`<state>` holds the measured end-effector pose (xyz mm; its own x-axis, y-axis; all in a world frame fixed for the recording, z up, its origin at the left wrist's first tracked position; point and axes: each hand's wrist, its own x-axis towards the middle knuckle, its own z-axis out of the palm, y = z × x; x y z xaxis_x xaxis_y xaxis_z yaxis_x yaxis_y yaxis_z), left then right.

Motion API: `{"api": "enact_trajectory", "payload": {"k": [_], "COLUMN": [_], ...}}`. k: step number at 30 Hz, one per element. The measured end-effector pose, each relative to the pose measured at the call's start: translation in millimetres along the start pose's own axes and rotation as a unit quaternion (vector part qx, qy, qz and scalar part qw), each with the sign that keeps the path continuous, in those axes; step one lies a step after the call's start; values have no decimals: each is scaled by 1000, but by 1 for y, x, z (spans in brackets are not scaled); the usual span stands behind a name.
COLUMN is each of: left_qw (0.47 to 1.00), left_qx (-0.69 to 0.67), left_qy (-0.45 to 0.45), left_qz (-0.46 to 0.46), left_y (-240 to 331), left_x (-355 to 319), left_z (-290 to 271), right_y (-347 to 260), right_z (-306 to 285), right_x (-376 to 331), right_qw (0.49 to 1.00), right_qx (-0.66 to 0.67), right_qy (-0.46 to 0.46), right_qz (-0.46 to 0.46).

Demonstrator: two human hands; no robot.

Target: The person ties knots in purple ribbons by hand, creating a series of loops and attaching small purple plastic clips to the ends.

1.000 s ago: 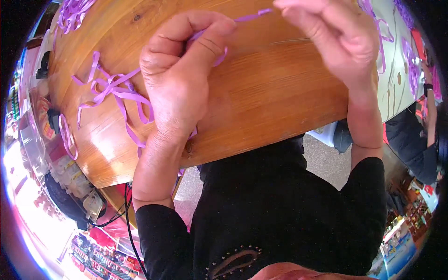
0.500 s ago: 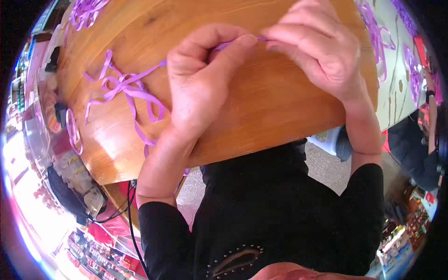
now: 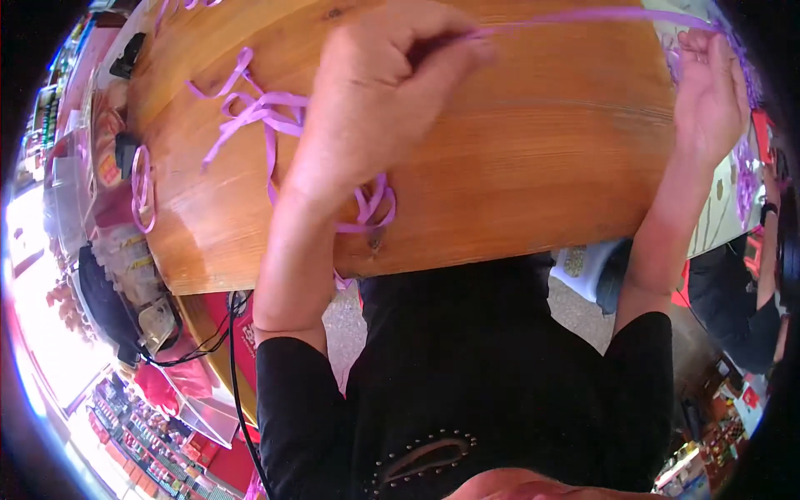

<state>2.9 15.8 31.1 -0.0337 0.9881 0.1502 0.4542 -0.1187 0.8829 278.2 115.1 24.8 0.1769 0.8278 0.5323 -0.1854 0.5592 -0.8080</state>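
Purple ribbon point(image 3: 583, 17) runs taut across the top of the frame, stretched between both hands above a wooden table point(image 3: 517, 167). Left hand point(image 3: 375, 100), at upper centre, is closed in a fist-like pinch on one end of the strand, thumb pressed against the forefinger. Right hand point(image 3: 708, 83), at the upper right edge, has its fingers curled around the other end (the fingertips themselves are partly hidden near the rim, so the exact grip cannot be confirmed). Loose ribbon tangle point(image 3: 258, 112) lies on the tabletop at upper left, just beside the left wrist. Further ribbon loops point(image 3: 371, 208) lie beneath the left forearm, near the table's lower edge.
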Motion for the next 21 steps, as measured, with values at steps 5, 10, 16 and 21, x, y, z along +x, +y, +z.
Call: {"api": "enact_trajectory", "payload": {"k": [5,10,16,21], "left_qw": [998,989,991,989], "left_qx": [-24,-137,-122,-136], "left_qy": [-26,46,45,41], "left_qz": [42,-24,-28,40], "left_y": [-8,-16,-4,-1], "left_x": [-8,-27,-38,-48], "left_z": [-26,-36,-43,-15], "right_y": [-2,-3,5,-17], "right_z": [-5,-8,-11,31], "right_x": [6,7,9,-18], "right_qw": [995,992,994,962], "right_qx": [90,117,59,-270], "right_qy": [-10,6,89,44], "right_qz": [38,39,33,-24]}}
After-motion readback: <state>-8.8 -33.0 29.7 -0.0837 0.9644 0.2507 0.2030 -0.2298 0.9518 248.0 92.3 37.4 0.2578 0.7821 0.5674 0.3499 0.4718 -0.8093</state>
